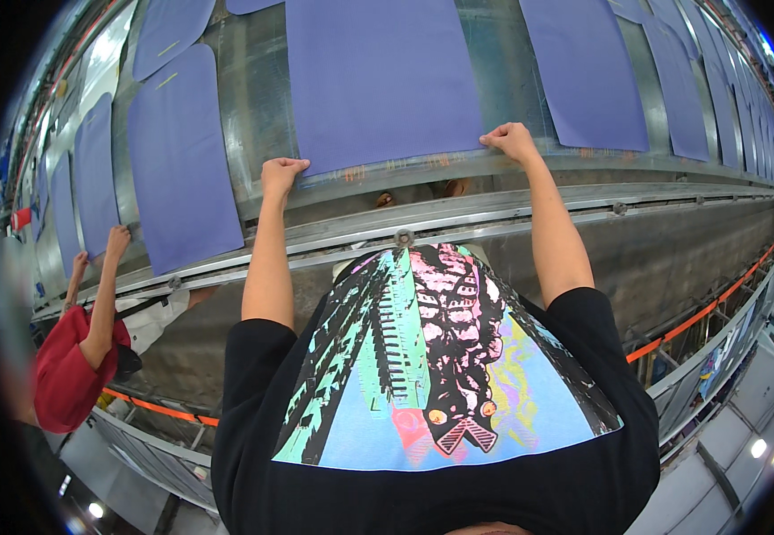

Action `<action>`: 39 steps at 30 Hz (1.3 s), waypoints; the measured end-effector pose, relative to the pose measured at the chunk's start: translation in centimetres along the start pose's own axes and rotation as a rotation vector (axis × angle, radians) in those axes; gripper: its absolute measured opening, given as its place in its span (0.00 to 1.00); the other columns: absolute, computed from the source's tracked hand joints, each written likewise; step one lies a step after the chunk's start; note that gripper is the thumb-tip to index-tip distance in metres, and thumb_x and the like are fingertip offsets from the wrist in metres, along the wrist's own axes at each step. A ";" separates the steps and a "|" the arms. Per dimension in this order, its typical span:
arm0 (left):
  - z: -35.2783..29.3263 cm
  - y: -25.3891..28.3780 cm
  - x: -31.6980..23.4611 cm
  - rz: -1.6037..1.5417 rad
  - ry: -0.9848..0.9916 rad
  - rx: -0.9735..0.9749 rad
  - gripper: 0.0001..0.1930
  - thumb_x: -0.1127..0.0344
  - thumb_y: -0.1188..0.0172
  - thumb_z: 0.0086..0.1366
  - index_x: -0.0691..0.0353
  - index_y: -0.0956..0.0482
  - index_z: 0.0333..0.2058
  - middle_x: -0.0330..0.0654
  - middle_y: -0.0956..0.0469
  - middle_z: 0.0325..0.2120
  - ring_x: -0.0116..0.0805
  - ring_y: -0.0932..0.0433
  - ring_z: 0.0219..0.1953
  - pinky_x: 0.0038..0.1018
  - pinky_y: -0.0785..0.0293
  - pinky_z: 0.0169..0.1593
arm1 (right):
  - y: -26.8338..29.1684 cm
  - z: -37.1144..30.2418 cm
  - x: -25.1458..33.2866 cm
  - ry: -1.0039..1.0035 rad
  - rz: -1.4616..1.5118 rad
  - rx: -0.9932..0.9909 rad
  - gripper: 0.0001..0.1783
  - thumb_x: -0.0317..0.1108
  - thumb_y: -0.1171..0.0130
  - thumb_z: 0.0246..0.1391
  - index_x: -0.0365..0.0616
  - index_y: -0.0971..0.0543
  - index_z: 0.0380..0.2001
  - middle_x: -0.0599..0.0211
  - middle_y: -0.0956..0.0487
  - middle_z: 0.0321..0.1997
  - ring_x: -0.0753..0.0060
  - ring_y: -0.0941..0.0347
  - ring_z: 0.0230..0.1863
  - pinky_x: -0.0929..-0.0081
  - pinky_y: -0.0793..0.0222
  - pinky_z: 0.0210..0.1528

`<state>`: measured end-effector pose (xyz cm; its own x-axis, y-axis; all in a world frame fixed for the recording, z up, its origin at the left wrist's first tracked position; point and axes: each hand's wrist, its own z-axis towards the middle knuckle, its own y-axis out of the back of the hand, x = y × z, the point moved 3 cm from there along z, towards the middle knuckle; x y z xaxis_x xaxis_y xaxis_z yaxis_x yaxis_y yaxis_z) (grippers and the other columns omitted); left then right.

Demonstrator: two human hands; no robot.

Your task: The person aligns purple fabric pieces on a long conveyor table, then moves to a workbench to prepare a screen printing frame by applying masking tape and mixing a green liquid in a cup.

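Note:
A large purple-blue fabric panel (385,80) lies on the long table in front of me, its near edge close to the table's front. My left hand (283,175) pinches its near left corner between thumb and fingers. At the near right corner, my right hand (510,139) pinches the panel in the same way. Both my arms are stretched forward over the metal rail. The panel's far end runs out of the picture at the top.
More purple-blue panels lie along the table on the left (183,160) and right (587,76). A metal rail (494,207) runs along the table's front. A co-worker in a red shirt (79,370) handles a panel at the far left. Orange tubing (672,334) curves along a frame behind.

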<state>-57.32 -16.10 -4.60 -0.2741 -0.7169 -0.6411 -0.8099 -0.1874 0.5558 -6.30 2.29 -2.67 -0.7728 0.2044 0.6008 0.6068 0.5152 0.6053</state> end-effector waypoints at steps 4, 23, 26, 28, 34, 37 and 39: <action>-0.2 0.0 -0.5 0.009 0.001 0.000 0.15 0.60 0.23 0.52 0.65 0.11 0.32 0.47 0.13 0.32 0.34 0.17 0.37 0.31 0.25 0.45 | 0.2 -0.4 0.5 -0.007 -0.008 -0.014 0.20 0.46 0.23 0.45 0.37 0.13 0.27 0.63 0.18 0.24 0.72 0.25 0.29 0.69 0.29 0.38; -0.8 0.3 -1.2 0.037 0.026 0.015 0.14 0.62 0.24 0.52 0.67 0.12 0.32 0.49 0.13 0.34 0.35 0.17 0.40 0.31 0.26 0.47 | 0.2 -0.6 0.9 -0.044 -0.027 0.010 0.20 0.46 0.22 0.44 0.37 0.13 0.28 0.62 0.18 0.25 0.71 0.25 0.30 0.68 0.29 0.38; -0.8 0.3 -1.3 0.045 0.017 0.014 0.14 0.62 0.23 0.52 0.67 0.12 0.32 0.48 0.13 0.34 0.34 0.17 0.40 0.30 0.26 0.47 | 0.3 -0.7 1.0 -0.023 -0.028 0.005 0.21 0.47 0.22 0.44 0.37 0.13 0.29 0.61 0.17 0.26 0.70 0.23 0.31 0.68 0.28 0.38; -0.8 0.3 -1.4 0.046 0.012 0.014 0.14 0.62 0.23 0.52 0.67 0.12 0.32 0.48 0.13 0.34 0.34 0.18 0.39 0.30 0.26 0.47 | 0.3 -0.7 0.8 -0.011 -0.046 -0.004 0.22 0.48 0.23 0.44 0.37 0.13 0.30 0.59 0.16 0.27 0.68 0.22 0.31 0.68 0.27 0.39; 0.0 0.5 -0.4 0.047 -0.007 0.013 0.13 0.63 0.23 0.51 0.66 0.12 0.31 0.45 0.14 0.31 0.32 0.19 0.36 0.30 0.26 0.45 | 0.2 -0.5 0.4 0.054 -0.042 -0.007 0.23 0.50 0.23 0.44 0.38 0.12 0.30 0.56 0.15 0.31 0.62 0.19 0.33 0.65 0.25 0.40; -0.6 0.7 -1.7 0.085 -0.030 0.028 0.14 0.62 0.22 0.51 0.66 0.12 0.31 0.44 0.14 0.30 0.30 0.20 0.35 0.29 0.27 0.43 | 0.3 -0.6 0.2 0.053 -0.032 -0.023 0.23 0.51 0.23 0.43 0.39 0.12 0.29 0.56 0.14 0.32 0.61 0.19 0.35 0.66 0.25 0.42; -0.1 1.1 -0.7 0.092 -0.013 0.053 0.14 0.62 0.22 0.51 0.66 0.12 0.31 0.42 0.15 0.29 0.29 0.21 0.34 0.28 0.28 0.43 | 0.4 -0.8 0.6 0.065 -0.022 -0.031 0.24 0.51 0.23 0.43 0.39 0.12 0.30 0.56 0.14 0.33 0.61 0.19 0.37 0.66 0.26 0.43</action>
<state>-58.00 -15.89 -3.52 -0.3552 -0.7203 -0.5958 -0.8073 -0.0850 0.5840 -6.37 1.96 -1.72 -0.7730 0.1381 0.6192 0.5960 0.4927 0.6341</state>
